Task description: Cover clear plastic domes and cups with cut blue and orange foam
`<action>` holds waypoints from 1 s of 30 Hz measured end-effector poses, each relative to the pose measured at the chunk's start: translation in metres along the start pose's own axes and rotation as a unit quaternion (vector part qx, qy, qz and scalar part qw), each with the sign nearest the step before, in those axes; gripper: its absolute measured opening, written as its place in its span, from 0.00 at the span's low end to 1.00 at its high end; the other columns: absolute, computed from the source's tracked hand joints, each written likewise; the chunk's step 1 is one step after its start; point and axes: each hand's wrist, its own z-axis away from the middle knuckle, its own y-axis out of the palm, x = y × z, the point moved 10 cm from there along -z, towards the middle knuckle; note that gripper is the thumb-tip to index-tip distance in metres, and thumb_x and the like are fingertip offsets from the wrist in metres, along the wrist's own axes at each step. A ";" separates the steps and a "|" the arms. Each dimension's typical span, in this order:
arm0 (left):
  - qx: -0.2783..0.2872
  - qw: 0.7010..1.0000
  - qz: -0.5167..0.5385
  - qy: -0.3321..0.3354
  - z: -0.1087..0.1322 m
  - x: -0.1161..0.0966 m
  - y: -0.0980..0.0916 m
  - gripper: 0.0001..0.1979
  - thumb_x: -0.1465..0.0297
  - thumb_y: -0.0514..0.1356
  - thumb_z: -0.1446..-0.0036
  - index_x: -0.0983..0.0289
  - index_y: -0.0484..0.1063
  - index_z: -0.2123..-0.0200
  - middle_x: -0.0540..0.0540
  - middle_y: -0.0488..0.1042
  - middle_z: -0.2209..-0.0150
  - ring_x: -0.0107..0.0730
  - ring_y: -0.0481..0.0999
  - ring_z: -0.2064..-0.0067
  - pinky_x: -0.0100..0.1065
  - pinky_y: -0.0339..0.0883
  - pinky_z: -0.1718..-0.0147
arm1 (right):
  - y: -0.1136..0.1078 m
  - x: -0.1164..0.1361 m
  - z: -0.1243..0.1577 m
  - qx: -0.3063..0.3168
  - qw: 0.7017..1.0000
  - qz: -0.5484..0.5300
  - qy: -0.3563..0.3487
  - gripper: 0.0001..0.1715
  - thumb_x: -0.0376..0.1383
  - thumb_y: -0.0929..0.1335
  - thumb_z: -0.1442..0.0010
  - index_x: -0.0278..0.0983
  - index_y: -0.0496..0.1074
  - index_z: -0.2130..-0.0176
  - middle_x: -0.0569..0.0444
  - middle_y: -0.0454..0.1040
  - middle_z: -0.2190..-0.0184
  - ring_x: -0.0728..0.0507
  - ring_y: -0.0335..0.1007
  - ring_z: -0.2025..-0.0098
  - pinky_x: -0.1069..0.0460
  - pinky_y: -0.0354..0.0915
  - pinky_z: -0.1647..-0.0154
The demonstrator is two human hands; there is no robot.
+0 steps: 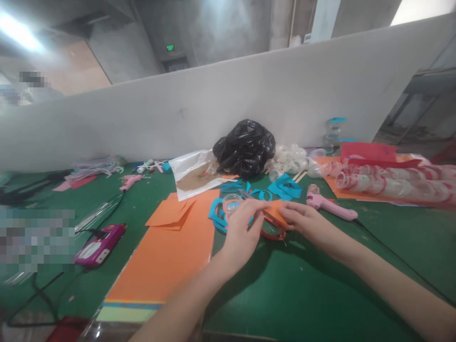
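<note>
A small piece of orange paper (277,213) is between my two hands above the table. My left hand (245,228) pinches its left edge, fingertips together. From the other side, my right hand (305,221) grips the paper's right edge between thumb and fingers. Just beneath the paper are red-handled scissors (273,236), their blades partly hidden by my left hand; whether anything but the table supports them I cannot tell. Blue paper cut-outs (216,216) and a clear plastic cup (232,202) lie beyond my left hand.
Orange sheets (167,261) lie left, with smaller orange pieces (171,212) on top. A pink glue gun (331,204) with a cord rests right, near rows of clear cups (392,183). A black plastic bag (245,147) sits behind. At left is a purple device (101,247).
</note>
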 end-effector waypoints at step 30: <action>0.098 0.981 0.006 -0.168 0.002 0.030 0.024 0.09 0.67 0.54 0.31 0.61 0.74 0.59 0.53 0.79 0.58 0.36 0.76 0.54 0.36 0.68 0.51 | 0.006 0.022 0.007 -0.035 0.956 0.263 -0.121 0.18 0.50 0.65 0.35 0.41 0.78 0.63 0.53 0.80 0.65 0.41 0.72 0.63 0.47 0.68 0.61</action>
